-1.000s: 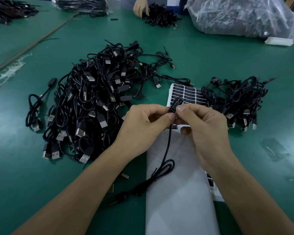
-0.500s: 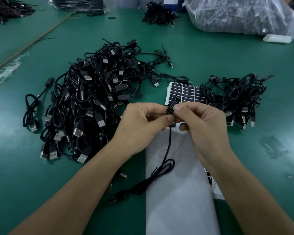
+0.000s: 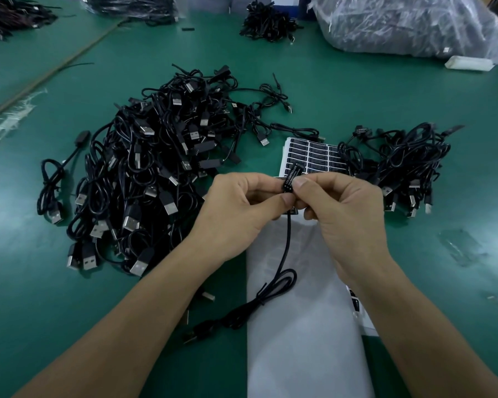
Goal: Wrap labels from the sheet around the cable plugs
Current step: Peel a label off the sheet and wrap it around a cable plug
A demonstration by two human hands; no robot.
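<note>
My left hand [image 3: 242, 208] and my right hand [image 3: 342, 208] meet above the table's middle and both pinch one small black cable plug [image 3: 291, 177]. A black label with white print lies around the plug. The plug's thin black cable [image 3: 285, 254] hangs down, loops on a white backing sheet [image 3: 302, 326] and ends in a USB connector [image 3: 196, 333] near my left forearm. Just behind my hands lies the label sheet [image 3: 314, 156] with rows of black labels.
A large heap of black USB cables [image 3: 144, 173] lies at the left. A smaller heap [image 3: 400, 165] lies at the right, partly over the label sheet. At the back stand a clear plastic bag of cables [image 3: 400, 24], a white block [image 3: 469, 63] and more cable bundles [image 3: 266, 20].
Both hands stay pinched on the plug and have barely shifted. The other person's hand at the far cable bundle, seen a second ago, is gone.
</note>
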